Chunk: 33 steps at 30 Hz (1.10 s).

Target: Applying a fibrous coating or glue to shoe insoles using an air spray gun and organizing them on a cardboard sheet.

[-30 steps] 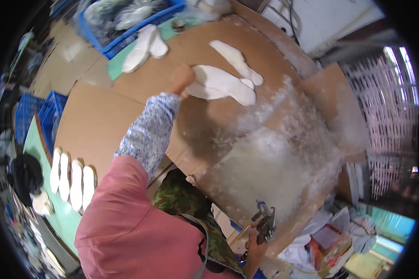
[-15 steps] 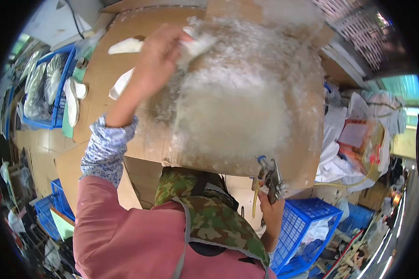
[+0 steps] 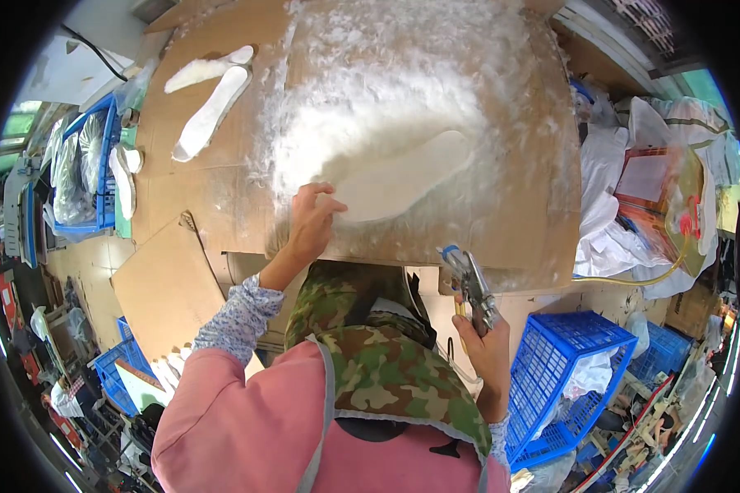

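A white shoe insole (image 3: 407, 177) lies slantwise on the fibre-covered cardboard (image 3: 526, 238) in front of me. My left hand (image 3: 312, 220) is at its left end, fingers bent, with the fingertips at the insole's edge; they look pinched on it. In my right hand (image 3: 487, 349) is a metal spray gun (image 3: 474, 292), held upright by its handle near the cardboard's front edge. The gun has a blue part at its top. Two more white insoles, a fuzzy one (image 3: 210, 70) and a smooth one (image 3: 212, 115), rest at the far left.
Loose white fibres (image 3: 370, 90) coat the middle and far cardboard. A blue crate (image 3: 107, 164) with plastic-wrapped items stands left, with more insoles (image 3: 126, 177) beside it. Another blue crate (image 3: 551, 370) stands at the right. White bags (image 3: 604, 222) and a yellow hose (image 3: 633, 281) lie beyond the right edge.
My left hand has come down and nearer from the far left, where it held a blurred white piece. An insole now lies where bare, hazy cardboard showed. The spray gun stays in my right hand.
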Motion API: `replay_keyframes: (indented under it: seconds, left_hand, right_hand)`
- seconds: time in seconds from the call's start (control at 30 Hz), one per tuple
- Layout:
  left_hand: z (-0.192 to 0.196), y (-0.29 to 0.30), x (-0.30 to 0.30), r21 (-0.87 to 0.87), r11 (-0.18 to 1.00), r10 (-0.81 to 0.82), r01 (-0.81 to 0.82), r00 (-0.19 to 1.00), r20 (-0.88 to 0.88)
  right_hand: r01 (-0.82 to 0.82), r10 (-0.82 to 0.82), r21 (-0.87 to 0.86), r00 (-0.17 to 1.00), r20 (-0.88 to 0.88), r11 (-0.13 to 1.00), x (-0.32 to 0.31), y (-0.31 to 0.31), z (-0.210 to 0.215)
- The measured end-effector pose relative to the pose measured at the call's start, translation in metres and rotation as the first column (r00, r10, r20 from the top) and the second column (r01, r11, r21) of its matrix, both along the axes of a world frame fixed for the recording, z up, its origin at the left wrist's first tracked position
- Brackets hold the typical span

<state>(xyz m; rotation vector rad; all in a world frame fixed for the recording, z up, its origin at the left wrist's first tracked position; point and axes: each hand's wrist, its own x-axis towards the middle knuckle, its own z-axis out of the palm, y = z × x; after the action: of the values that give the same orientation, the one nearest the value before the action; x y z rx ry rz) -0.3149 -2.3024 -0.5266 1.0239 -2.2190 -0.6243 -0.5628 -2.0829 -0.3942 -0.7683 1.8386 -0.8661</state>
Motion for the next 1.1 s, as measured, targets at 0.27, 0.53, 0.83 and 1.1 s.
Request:
replay_keyframes:
  seconds: [0.27,0.53,0.83,1.1]
  left_hand:
    - [0.011,0.001,0.006,0.363,0.912,0.23,-0.193,0.971,-0.063]
    - [-0.01,0.0,-0.01,0.56,0.778,0.368,-0.284,0.929,-0.041]
    - [-0.001,-0.011,-0.021,0.667,0.677,0.475,-0.312,0.877,-0.072]
    - [0.013,-0.024,-0.029,0.205,0.907,0.383,-0.369,0.923,-0.033]
  right_hand:
    - [-0.112,0.112,-0.042,0.994,-0.017,0.993,0.008,-0.049,0.009]
    - [-0.234,0.233,-0.037,0.972,-0.035,0.971,0.013,-0.093,0.012]
    - [-0.368,0.369,0.026,0.925,-0.087,0.929,0.025,-0.109,0.005]
    - [-0.008,0.011,-0.097,0.999,0.031,0.995,0.014,-0.11,0.023]
